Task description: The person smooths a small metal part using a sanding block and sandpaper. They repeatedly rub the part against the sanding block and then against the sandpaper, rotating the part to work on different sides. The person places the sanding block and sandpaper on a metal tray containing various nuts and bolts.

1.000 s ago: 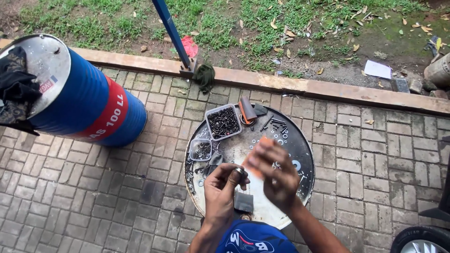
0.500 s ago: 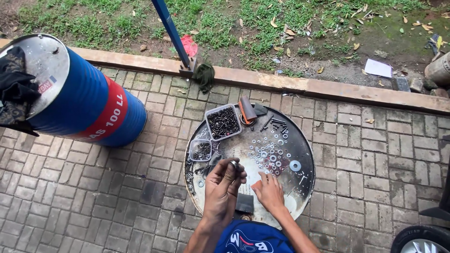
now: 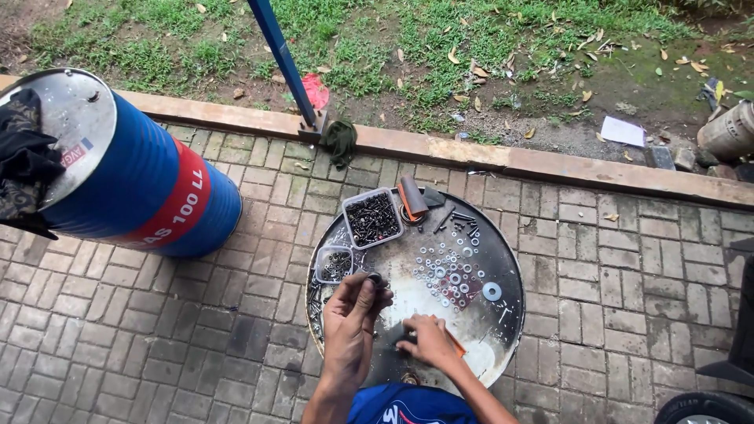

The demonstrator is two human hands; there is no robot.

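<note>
Small dark nut (image 3: 375, 279) pinched in left hand (image 3: 351, 314), right hand (image 3: 428, 341) flat — perhaps gripping something, round steel lid (image 3: 503, 259).

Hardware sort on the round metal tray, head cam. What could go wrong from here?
1. The left hand pinches a small dark part above the round tray's rim; if dropped, it may roll into the paver joints.
2. The loose washers lie scattered mid-tray beside the right hand; a sweep of the wrist could scatter them.
3. The square tub of screws and the smaller tub sit near the tray's edge, so a knock might tip them.
</note>
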